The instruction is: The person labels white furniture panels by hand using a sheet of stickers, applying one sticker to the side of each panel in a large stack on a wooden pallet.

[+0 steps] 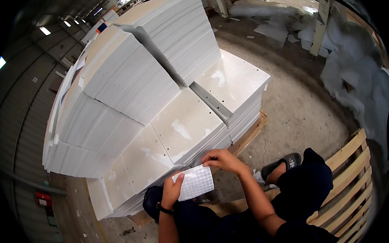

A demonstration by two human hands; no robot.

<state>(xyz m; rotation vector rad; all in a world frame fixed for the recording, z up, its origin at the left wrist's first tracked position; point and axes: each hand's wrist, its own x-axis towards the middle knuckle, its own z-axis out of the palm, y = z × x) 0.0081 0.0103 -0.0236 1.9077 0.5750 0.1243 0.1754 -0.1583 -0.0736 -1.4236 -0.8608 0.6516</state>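
Note:
A white sheet of small round stickers [197, 183], set in rows, is held over my lap. My left hand [170, 192] grips its left edge, with the thumb lying on the front face. At the upper right corner of the sheet, the fingers of my right hand [223, 160] are bent in a pinch. Whether a single sticker is between those fingertips is too small to tell. Just beyond my hands lie stacked white panels [183, 121], their pale top faces marked with small dark holes and whitish patches.
Taller panel stacks [118, 74] rise behind the low ones, with a narrow gap between them. A wooden pallet [353, 172] is under and beside me at the right. Crumpled plastic sheeting [353, 72] lies around a post [320, 29]. My sandalled foot [281, 165] rests on the concrete floor.

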